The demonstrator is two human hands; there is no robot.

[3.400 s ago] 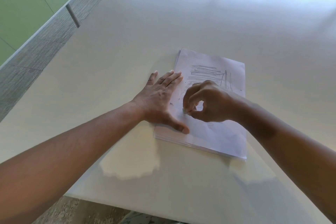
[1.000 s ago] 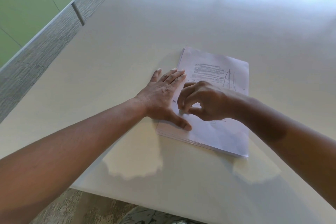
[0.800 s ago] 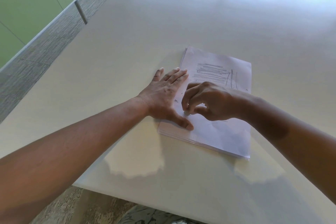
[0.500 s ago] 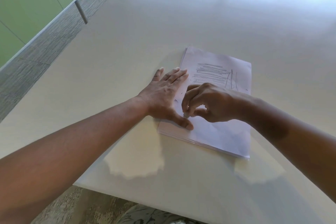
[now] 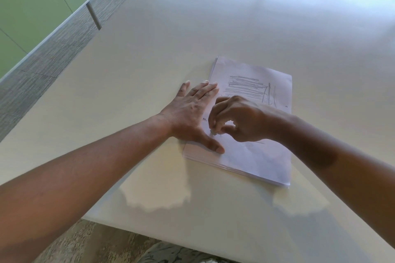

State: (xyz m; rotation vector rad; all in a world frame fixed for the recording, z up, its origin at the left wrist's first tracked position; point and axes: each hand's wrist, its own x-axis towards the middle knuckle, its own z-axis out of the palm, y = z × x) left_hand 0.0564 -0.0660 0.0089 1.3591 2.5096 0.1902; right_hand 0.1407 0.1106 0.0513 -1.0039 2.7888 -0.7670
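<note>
The stack of paper [image 5: 256,156] lies flat near the desk's [image 5: 213,28] front edge, with wide bare room behind it and to both sides. The left hand [image 5: 190,117] presses on the stack's left border, fingers straight and released. The right hand [image 5: 239,121] has its fingers curled, pinching a small pale piece [image 5: 213,133] against the top sheet; it is too small to name. Grey floor [image 5: 64,34] and a green panel [image 5: 32,6] lie beyond the desk's left edge

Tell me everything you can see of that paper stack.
The paper stack is a thin pile of white sheets lying flat on the pale table, edges fanned along the near side. The top sheet bears grey pencil scribbles near its far end. The left hand presses flat on its left edge; the right hand, pinching a small pale piece, touches the sheet's middle.
</note>
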